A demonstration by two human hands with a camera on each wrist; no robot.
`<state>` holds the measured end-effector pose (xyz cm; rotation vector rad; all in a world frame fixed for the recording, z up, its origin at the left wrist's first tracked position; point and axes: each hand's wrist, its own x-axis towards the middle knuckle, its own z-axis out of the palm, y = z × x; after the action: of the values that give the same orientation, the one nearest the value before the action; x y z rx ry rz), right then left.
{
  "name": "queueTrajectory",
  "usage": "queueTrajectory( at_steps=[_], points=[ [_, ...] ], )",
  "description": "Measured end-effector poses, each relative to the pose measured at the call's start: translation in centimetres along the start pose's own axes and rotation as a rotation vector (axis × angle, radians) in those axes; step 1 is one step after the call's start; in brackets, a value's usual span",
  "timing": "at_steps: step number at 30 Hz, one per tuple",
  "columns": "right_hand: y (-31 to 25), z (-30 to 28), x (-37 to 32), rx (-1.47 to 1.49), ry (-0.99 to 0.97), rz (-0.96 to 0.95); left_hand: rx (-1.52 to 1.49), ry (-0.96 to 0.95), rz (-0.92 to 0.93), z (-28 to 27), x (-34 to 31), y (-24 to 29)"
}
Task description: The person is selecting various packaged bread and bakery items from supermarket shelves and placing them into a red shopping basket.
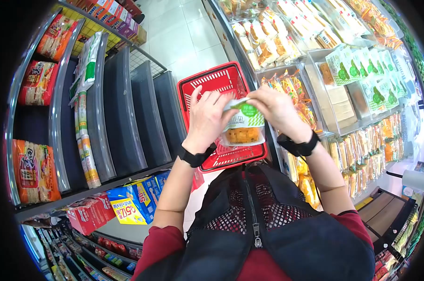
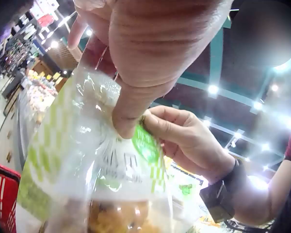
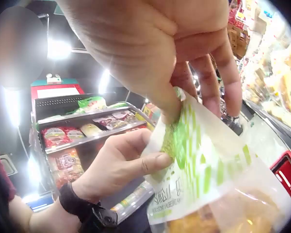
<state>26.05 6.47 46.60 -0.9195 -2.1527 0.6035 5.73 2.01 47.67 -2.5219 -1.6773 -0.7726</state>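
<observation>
A bag of bread [image 1: 243, 127], white and green with a clear lower part that shows a browned loaf, hangs upright between both hands. My left hand [image 1: 207, 115] pinches its top left part, thumb pressed on the front in the left wrist view. At the top right corner, my right hand [image 1: 276, 107] pinches the film between thumb and forefinger. In the right wrist view the other fingers of that hand stand away from the bag. Below the bag is a red shopping basket [image 1: 187, 83], partly covered by the hands and bag.
On the left stands a dark shelf [image 1: 120, 112] with orange noodle packs [image 1: 36, 171]. On the right, a bakery display holds wrapped sandwiches [image 1: 269, 48], similar green-and-white bags [image 1: 361, 65] and packed bread sticks [image 1: 361, 150]. Pale floor tiles [image 1: 174, 28] run ahead between them.
</observation>
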Motion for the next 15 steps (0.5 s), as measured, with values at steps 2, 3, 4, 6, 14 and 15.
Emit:
queueTrajectory(
  at_steps=[2, 3, 4, 6, 14, 15],
  points=[
    [0.6, 0.6, -0.7, 0.027, -0.019, 0.054, 0.003, -0.159, 0.04, 1.9, -0.7, -2.1],
    [0.4, 0.4, -1.2, 0.033, 0.02, 0.114, 0.0, -0.162, 0.055, 3.1, -0.8, -2.7],
    [0.4, 0.2, -1.7, 0.04, 0.059, 0.173, -0.068, -0.227, -0.077, 4.3, -1.1, -3.3],
    [1.2, -0.6, -3.8, 0.062, 0.084, 0.25, -0.15, -0.3, -0.188, 7.2, -1.3, -4.7],
    [1.7, -6.6, -10.6, -0.175, 0.168, 0.617, -0.32, -0.112, -0.669, 23.3, 0.0, -15.6],
    [1.8, -6.6, -10.5, -0.198, 0.173, 0.641, -0.31, -0.158, -0.754, 25.2, 0.0, -17.2]
  ],
)
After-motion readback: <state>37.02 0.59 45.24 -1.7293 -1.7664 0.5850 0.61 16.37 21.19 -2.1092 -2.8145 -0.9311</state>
